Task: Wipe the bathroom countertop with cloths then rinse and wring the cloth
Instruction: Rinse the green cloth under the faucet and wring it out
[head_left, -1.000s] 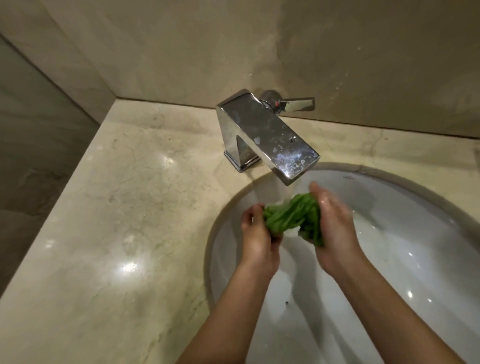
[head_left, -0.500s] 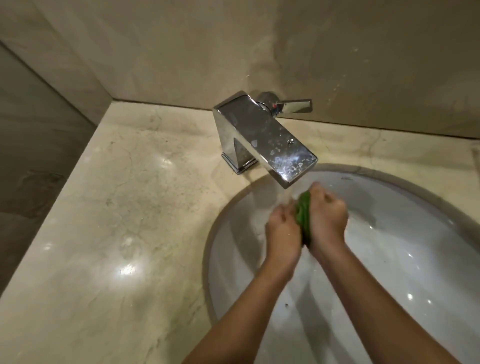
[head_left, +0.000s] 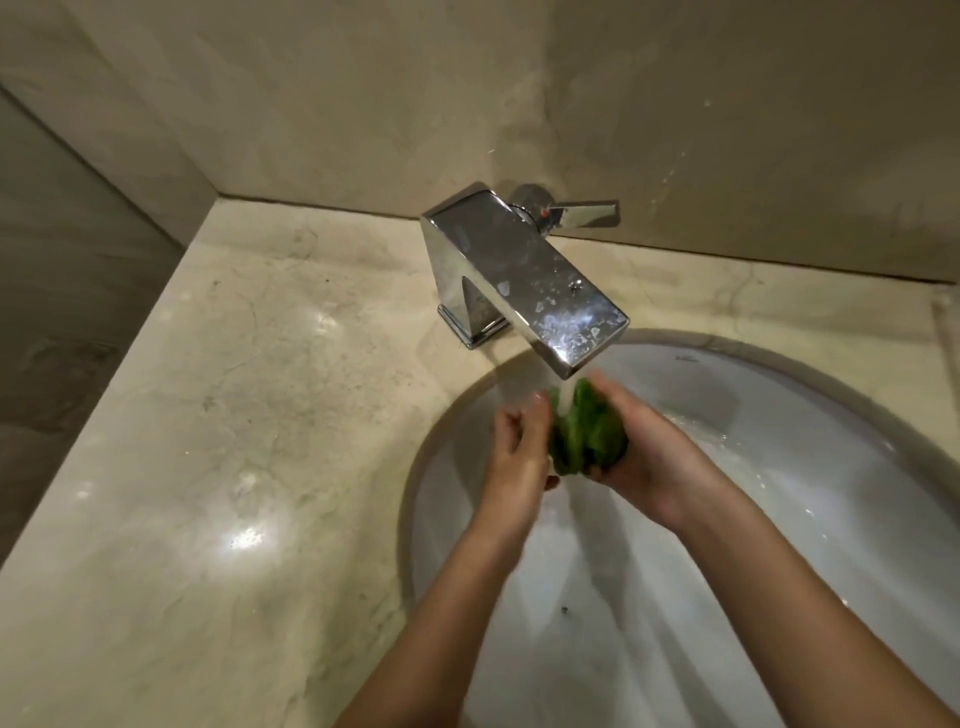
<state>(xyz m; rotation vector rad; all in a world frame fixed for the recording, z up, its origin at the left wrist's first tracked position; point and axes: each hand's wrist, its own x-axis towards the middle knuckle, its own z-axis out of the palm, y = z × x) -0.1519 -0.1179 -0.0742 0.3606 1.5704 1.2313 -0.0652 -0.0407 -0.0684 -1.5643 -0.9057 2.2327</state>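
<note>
The bunched green cloth (head_left: 587, 439) sits between my palms over the white oval sink basin (head_left: 779, 395), just under the spout of the square chrome faucet (head_left: 524, 275), with water running onto its top. Half a second ago my hands were squeezed together and only a sliver of green showed; now they have parted and the wad bulges out. My right hand (head_left: 649, 460) cups it from the right with fingers curled round it. My left hand (head_left: 519, 452), blurred, grips the other side. The beige marble countertop (head_left: 234, 415) looks unchanged.
</note>
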